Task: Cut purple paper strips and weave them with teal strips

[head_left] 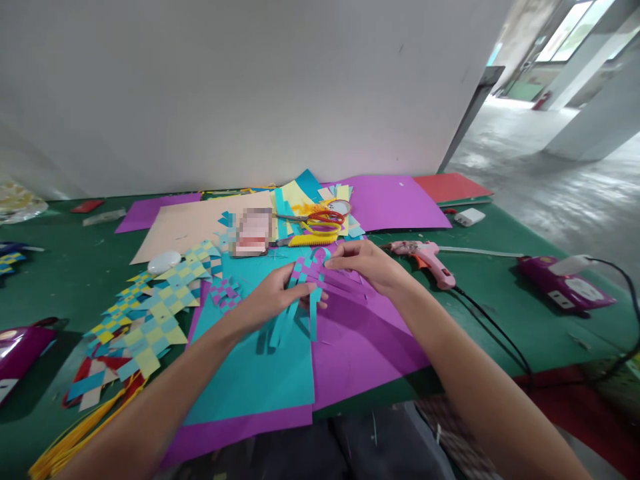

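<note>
My left hand (280,293) grips a small weave of purple and teal paper strips (306,269), its thumb across the front. Loose teal and purple tails hang from the weave to the lower left and right. At the weave's upper right, my right hand (363,263) has thumb and forefinger pinched at a curled strip; the exact grip is partly hidden. Below lie a teal sheet (250,373) and a purple sheet (360,360). A finished-looking purple and teal checkered piece (225,294) rests left of my left hand.
Red-handled scissors (320,218) and a yellow-handled cutter (310,240) lie behind my hands. A pink glue gun (425,260) with a cord sits right, near a purple power strip (565,283). Woven yellow-blue pieces (155,320) and a white mouse-like object (164,262) lie left.
</note>
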{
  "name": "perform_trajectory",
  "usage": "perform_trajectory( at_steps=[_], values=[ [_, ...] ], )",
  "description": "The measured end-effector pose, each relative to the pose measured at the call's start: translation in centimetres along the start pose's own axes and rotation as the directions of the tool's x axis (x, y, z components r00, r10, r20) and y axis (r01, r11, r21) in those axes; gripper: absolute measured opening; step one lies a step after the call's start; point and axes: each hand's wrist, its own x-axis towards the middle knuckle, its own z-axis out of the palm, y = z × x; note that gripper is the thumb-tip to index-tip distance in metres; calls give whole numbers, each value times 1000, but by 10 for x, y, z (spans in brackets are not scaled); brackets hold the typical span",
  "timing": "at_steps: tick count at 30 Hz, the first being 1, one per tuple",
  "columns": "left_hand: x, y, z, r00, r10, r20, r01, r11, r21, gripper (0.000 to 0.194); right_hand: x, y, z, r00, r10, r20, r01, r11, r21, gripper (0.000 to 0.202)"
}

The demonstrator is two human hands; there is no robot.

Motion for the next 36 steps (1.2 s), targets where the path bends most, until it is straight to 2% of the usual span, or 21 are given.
perform_trajectory(
  at_steps=[4,11,21,24,28,30,33,36],
  values=[
    [-2,2,-2,999,-48,26,44,992,119,31,1,2,2,997,70,25,-71,997,12,25],
    [1,-4,-9,999,8,41,-19,962,272,22,0,-3,3,998,56,-30,-55,998,43,20],
    [-1,-3,-8,996,51,79,-64,981,181,21,3,2,2,997,83,5,-83,992,97,20],
    [-1,-2,-7,998,23,65,-34,984,175,20,3,3,4,999,45,7,-45,997,59,20],
    [-3,-1,-7,994,-20,107,14,998,57,21,2,6,8,998,40,46,-41,999,23,24],
    [-3,0,-8,998,-26,65,19,994,111,22,1,6,9,998,31,49,-32,999,27,24],
    [-2,1,-9,998,-24,-54,37,968,249,27,1,7,9,999,-5,50,3,1000,27,24],
    [-2,0,-10,998,-52,-44,59,982,177,31,2,8,8,999,-35,35,34,999,14,26]
  ],
)
